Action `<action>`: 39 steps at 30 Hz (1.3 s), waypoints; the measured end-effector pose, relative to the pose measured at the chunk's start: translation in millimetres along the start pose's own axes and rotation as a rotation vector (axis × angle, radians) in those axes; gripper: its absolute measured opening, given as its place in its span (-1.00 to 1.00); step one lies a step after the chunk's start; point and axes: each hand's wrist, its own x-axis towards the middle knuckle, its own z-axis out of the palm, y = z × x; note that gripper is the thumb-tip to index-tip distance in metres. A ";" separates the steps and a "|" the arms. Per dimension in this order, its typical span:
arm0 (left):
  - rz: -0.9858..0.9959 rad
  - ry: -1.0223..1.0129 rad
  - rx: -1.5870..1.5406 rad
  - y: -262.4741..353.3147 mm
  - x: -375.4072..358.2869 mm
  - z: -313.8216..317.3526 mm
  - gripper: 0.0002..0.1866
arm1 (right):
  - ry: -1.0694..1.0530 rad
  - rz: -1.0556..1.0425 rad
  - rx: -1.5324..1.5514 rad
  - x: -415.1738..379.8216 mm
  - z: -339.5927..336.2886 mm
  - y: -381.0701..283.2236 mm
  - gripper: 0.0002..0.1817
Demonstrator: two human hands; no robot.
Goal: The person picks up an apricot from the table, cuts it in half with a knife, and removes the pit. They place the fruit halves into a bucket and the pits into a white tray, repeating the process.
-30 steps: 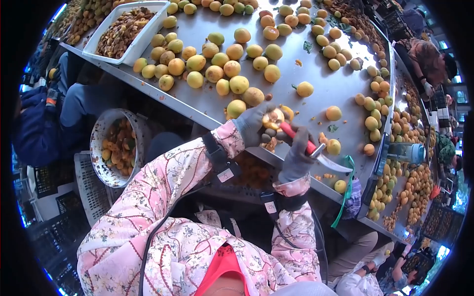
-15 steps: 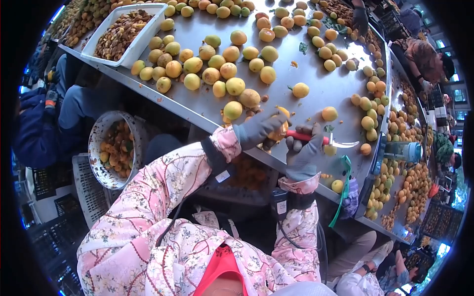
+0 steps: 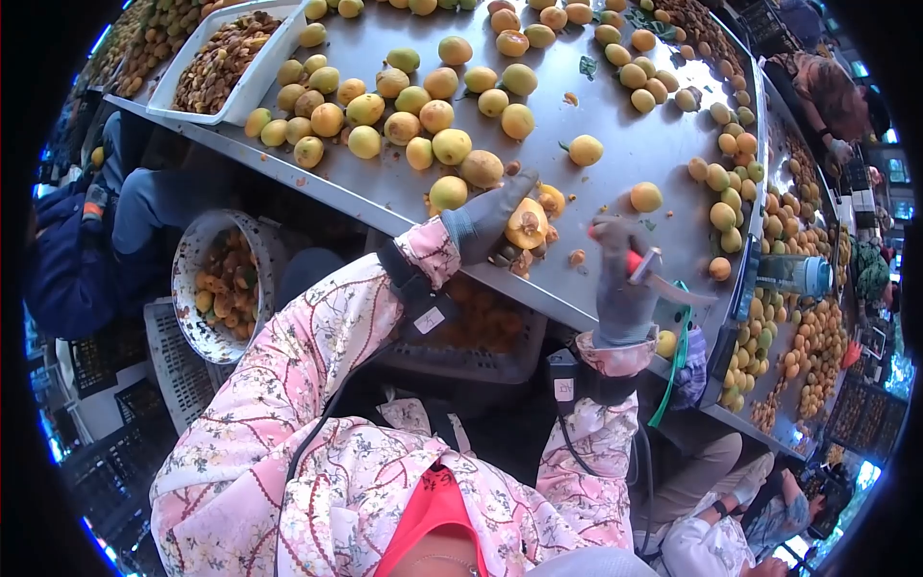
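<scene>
My left hand [image 3: 492, 219], in a dark grey glove, is closed around a cut-open yellow apricot [image 3: 526, 224] at the table's near edge. Its orange flesh faces up and a brown stone seems to show inside. Farther right, my gloved right hand [image 3: 620, 274] grips a knife [image 3: 636, 263] by its red handle. The knife's short curved blade points right, slightly blurred, apart from the fruit. Close to my left hand lie a whole brownish apricot [image 3: 482, 168] and a yellow one [image 3: 448, 193]. Small scraps lie around the cut fruit.
Many apricots [image 3: 365, 109] are spread over the metal table [image 3: 567, 231]. A white tub [image 3: 288, 38] of brown stones stands at its far left. Below the edge are a bucket [image 3: 187, 313] of fruit pieces and a crate [image 3: 500, 364]. A green strap [image 3: 682, 358] hangs at right; other people work nearby.
My right hand with the knife has moved right and away from my left hand, blade turning downward. The fruit in my left hand now shows its opened inside.
</scene>
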 end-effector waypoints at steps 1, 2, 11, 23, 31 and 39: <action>-0.030 -0.040 0.066 2.4 -3.4 -1.8 -0.48 | -0.150 -0.290 -0.311 5.5 -2.9 1.7 -0.89; -0.059 -0.080 0.133 3.5 -4.7 -2.6 -0.47 | -0.300 -0.579 -0.623 8.5 -4.5 2.6 -0.91; 0.634 0.049 0.834 -22.6 16.6 -13.1 -0.58 | -0.427 -0.059 -0.743 -10.7 33.9 11.8 -0.65; 0.573 0.101 0.724 -15.8 19.6 -15.6 -0.69 | -0.301 -0.202 -0.658 -10.7 59.9 22.0 -0.75; 0.478 0.184 0.977 -25.9 9.0 -1.1 -0.75 | -0.359 0.120 -0.294 12.3 29.9 51.5 -0.82; 0.514 0.173 1.023 -9.4 -10.4 2.0 -0.74 | -0.449 0.429 0.004 6.0 20.1 24.1 -0.79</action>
